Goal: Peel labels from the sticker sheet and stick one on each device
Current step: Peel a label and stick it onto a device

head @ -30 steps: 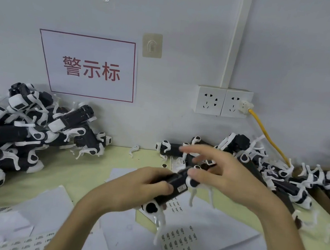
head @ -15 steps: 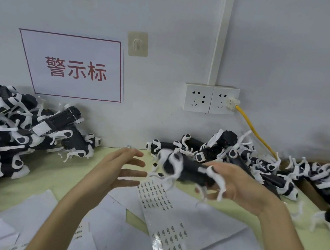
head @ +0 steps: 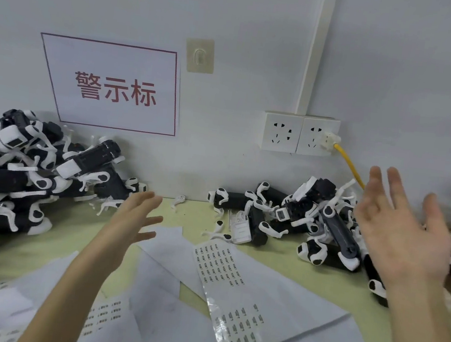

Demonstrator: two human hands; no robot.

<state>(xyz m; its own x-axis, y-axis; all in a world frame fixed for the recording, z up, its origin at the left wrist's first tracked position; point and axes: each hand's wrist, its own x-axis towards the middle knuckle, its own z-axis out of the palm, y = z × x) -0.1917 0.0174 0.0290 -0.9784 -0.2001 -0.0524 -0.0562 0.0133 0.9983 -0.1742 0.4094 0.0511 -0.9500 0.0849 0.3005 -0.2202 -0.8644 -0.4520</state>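
Sheet (head: pixel 227 293) lies flat mid-desk toward the front edge, labels left on it. Left hand (head: pixel 129 224) and right hand (head: pixel 404 235) hover spread, holding nothing; between devices, I judge. Next: fetch a device, pinch a label. Desk (head: pixel 68 237) open mid-way; left pile (head: pixel 19 174) and right pile (head: pixel 325 228) crowd the back edge.

Single head-worn wide-angle view, facing forward and slightly down, close over table (head: pixel 68 237), wall (head: pixel 237 16) straight ahead

Sticker sheet (head: pixel 228 285) lies between two device piles (head: pixel 33 175).
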